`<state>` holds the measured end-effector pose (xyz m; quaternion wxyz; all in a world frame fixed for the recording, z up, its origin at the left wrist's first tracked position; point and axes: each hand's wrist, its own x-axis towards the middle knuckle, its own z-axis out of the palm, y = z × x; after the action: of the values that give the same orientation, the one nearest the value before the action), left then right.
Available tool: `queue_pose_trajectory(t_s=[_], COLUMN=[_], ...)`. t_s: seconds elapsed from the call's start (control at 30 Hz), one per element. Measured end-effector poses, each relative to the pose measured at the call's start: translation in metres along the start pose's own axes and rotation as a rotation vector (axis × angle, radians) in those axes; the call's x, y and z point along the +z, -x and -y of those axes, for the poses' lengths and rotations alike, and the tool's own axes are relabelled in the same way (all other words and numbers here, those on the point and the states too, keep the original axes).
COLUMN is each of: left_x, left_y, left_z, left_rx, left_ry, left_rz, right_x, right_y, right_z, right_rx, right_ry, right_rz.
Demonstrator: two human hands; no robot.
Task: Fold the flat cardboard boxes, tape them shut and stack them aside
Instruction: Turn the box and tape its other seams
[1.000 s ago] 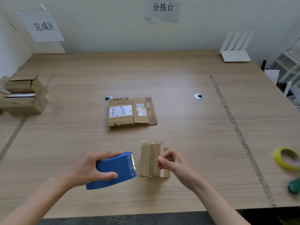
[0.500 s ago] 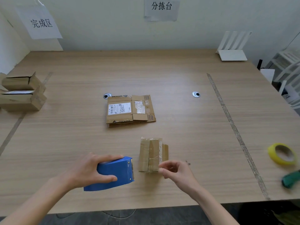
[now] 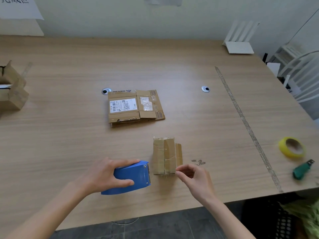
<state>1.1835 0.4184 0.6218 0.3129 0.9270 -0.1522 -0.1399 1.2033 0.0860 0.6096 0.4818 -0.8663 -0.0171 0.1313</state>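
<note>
— Two hands logged, lower centre of the frame. What do we enter for each?

— Left hand: fingers and thumb wrapped round the blue tape dispenser, which rests on the wooden table. Right hand: thumb and forefinger pinched together at the near right corner of the small folded cardboard box; whether we hold tape there, we cannot tell.

— Box position?

— Just right of the dispenser's toothed end, a narrow gap between them; one flap stands out on its right side.

— Remaining stock?

— Flat cardboard boxes, a small pile with a shipping label, at mid-frame beyond the folded one. Finished boxes, stacked at the left edge. Yellow tape roll and green-handled utility knife, right edge, near each other. White router, upper right.
</note>
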Motion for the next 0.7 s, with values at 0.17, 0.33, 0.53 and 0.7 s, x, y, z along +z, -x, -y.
queue_pose_trajectory(t_s=[0.17, 0.33, 0.53, 0.7], left_x=[0.002, 0.007, 0.016, 0.021], left_y=[-0.002, -0.005, -0.012, -0.020], left_z=[0.009, 0.010, 0.012, 0.013], left_rx=[-0.001, -0.007, -0.030, -0.055], left_ry=[-0.006, -0.013, -0.034, -0.010], left_rz=[-0.013, -0.011, -0.026, -0.025], right_x=[0.005, 0.011, 0.012, 0.001], right_y=[-0.003, -0.005, -0.007, -0.020], right_z=[0.002, 0.002, -0.004, -0.016], right_rx=[-0.022, -0.054, -0.023, 0.255], right_ry=[0.048, 0.110, 0.094, -0.114], right_rz=[-0.024, -0.066, -0.120, -0.056])
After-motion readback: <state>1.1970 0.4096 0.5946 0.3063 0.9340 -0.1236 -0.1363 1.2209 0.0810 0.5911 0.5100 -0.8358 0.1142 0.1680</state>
